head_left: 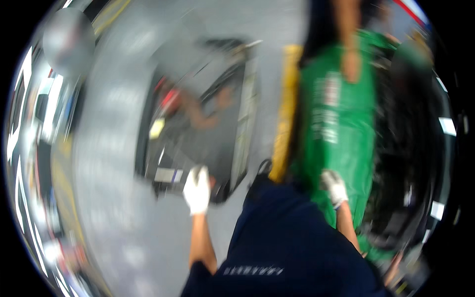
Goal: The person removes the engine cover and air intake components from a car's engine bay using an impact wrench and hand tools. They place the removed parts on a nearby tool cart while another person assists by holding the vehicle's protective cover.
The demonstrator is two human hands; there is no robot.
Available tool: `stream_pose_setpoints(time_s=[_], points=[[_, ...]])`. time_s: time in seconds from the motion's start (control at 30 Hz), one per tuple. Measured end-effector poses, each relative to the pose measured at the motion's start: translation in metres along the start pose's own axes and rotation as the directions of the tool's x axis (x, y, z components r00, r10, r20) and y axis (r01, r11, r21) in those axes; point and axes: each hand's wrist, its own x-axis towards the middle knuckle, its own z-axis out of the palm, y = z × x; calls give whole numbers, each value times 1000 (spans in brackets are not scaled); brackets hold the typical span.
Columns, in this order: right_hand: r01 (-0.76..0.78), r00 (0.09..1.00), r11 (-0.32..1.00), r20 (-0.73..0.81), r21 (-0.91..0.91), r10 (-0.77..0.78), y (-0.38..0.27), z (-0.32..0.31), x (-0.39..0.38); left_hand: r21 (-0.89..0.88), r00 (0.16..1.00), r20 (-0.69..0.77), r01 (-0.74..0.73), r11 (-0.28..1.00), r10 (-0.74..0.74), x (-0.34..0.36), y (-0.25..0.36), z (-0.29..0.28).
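Note:
My left hand [197,190], in a white glove, is at the near edge of a dark, roughly rectangular unit [217,141] that looks like a cart top or panel. Blur hides whether its fingers grip that edge. On the right, my gloved right hand [335,188] lies against a green cover [349,156] draped along a black vehicle body [405,148]. Its fingers look stretched out over the fabric, though smeared. A white label [167,175], a yellow tag [157,128] and a red item [170,100] show on the dark unit.
A co-worker's bare hand [351,67] reaches down onto the far part of the green cover. Between the dark unit and the cover, a yellow strip [283,119] runs along the grey floor [111,148]. Another person's hand [394,267] shows at the lower right.

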Motion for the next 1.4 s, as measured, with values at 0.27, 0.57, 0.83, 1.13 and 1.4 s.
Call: stream_pose_setpoints(time_s=[0.27,0.57,0.83,1.13,1.4], points=[[47,979,973,-181,-225,-89,-42,-19,-22,-68,831,255,-494,867,494,65,-17,132],[-47,872,993,-480,109,94,64,-40,-84,-257,465,691,-557,790,553,10,98,196],[78,826,828,-502,555,259,119,-66,-99,-221,571,633,-514,829,523,80,50,218],[42,925,830,-335,557,178,159,-72,-41,-132,855,180,-468,874,486,18,36,122],[75,929,942,-365,326,53,99,-114,-14,-107,995,2,-94,990,95,-91,3,43]])
